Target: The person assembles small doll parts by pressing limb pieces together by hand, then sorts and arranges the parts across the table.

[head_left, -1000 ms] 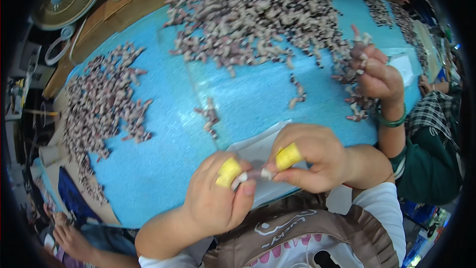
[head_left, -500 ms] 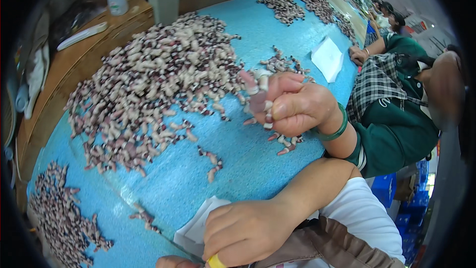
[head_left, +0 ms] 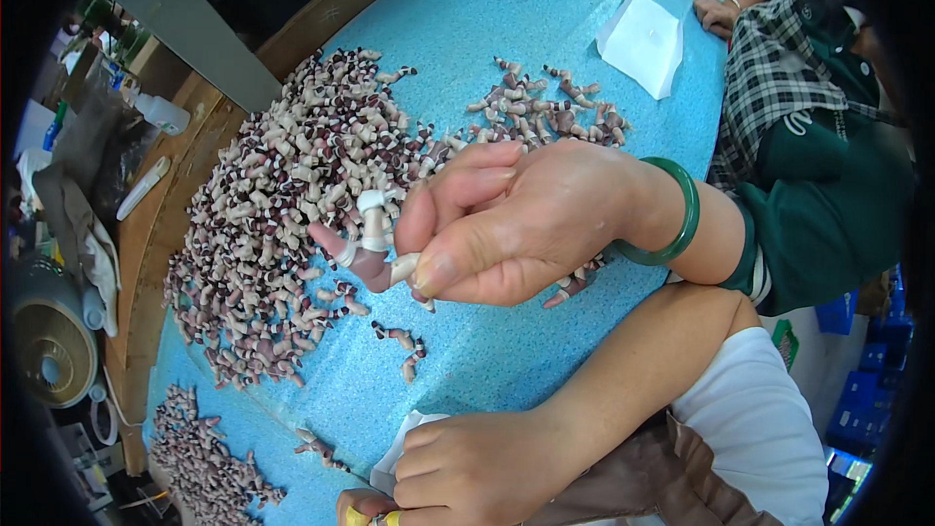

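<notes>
My right hand [head_left: 487,468] is closed, its fingers curled down at the lower edge; what they hold, if anything, is hidden. Only part of my left hand [head_left: 362,505] shows beside it, with yellow finger covers at the fingers. A white paper sheet [head_left: 401,440] lies partly under my right hand. Above, a co-worker's hand [head_left: 545,219] wearing a green bangle [head_left: 679,219] pinches a small jointed figure piece [head_left: 368,263], mauve and white with short limb-like ends. A loose string of such pieces [head_left: 401,346] lies on the blue table cover [head_left: 487,370] nearby.
A large heap of small pieces [head_left: 292,175] covers the table's left side, with a smaller heap [head_left: 209,463] at lower left. Another white sheet [head_left: 643,39] lies farther off. A wooden ledge [head_left: 146,234] holds a white bottle [head_left: 164,112]; a fan [head_left: 54,346] is below.
The view has turned. The co-worker's hand has moved leftward over the heap and now presents the pinched piece more sideways. My right hand stays curled near the lower edge.
</notes>
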The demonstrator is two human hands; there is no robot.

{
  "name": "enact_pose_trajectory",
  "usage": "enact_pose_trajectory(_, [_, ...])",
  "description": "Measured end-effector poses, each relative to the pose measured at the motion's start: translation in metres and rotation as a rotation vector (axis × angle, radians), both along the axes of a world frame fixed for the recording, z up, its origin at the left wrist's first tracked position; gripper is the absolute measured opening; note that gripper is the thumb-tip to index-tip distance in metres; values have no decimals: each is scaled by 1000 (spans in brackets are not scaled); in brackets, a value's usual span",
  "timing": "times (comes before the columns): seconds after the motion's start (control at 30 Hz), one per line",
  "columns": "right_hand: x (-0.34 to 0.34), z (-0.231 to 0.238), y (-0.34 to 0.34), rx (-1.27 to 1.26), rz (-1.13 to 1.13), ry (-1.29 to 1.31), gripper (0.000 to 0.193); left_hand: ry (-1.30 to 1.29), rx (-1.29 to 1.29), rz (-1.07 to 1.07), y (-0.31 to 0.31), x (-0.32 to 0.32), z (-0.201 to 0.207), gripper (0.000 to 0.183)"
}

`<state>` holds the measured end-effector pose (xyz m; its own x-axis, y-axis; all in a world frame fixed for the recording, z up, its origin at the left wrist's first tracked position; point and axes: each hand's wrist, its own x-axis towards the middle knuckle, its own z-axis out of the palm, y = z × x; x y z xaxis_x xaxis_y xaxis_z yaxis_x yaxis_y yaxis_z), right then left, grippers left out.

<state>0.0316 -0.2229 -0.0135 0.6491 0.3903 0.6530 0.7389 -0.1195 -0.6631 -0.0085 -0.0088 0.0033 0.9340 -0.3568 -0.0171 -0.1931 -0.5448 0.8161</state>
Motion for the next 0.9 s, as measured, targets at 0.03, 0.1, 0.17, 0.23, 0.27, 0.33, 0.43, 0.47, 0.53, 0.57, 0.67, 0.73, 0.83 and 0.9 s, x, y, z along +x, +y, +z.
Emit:
enact_pose_trajectory(0.03, [-1, -1, 0, 0, -11, -5, 10, -6, 19, -2, -1, 0, 0, 48])
enact_pose_trajectory(0.1, [-2, -4, 2, -4, -29, -9, 9, 27, 5, 49, -1, 0, -1, 43])
enact_pose_trajectory(0.17, [-2, -4, 6, 6, -27, -15, 9, 30, -90, 161, 10, -15, -20, 32])
enact_pose_trajectory(0.23, [-3, -5, 10, -7, -44, -19, 9, 33, -208, 253, 18, -18, -30, 27])
enact_pose_trajectory(0.27, [-2, -5, 12, -15, -51, -22, 9, 116, -264, 204, 20, -16, -31, 31])
enact_pose_trajectory(0.33, [-3, -6, 14, -3, -59, -32, 9, 169, -321, 183, 12, -11, -27, 29])
enact_pose_trajectory(0.43, [-3, -7, 14, 7, -64, -23, 9, 158, -220, 147, 15, -9, -23, 26])
enact_pose_trajectory(0.47, [-2, -6, 13, 10, -56, -5, 9, 156, -217, 147, 14, -7, -22, 26])
enact_pose_trajectory(0.53, [-1, -6, 12, 13, -33, 33, 10, 149, -205, 128, 11, -6, -21, 25])
enact_pose_trajectory(0.57, [0, -6, 12, 13, -20, 53, 10, 148, -204, 133, 12, -7, -21, 25])
enact_pose_trajectory(0.67, [2, -3, 10, -3, 12, 113, 11, 133, -194, 142, 11, -10, -21, 27])
enact_pose_trajectory(0.73, [2, -3, 11, -10, 55, 149, 11, 67, -274, 222, 7, -14, -21, 29])
enact_pose_trajectory(0.83, [2, -2, 9, -38, 106, 193, 12, 161, -301, 174, 4, -12, -14, 30])
enact_pose_trajectory(0.9, [3, -2, 8, -51, 139, 219, 13, -1, -202, 89, 6, -6, -16, 28])
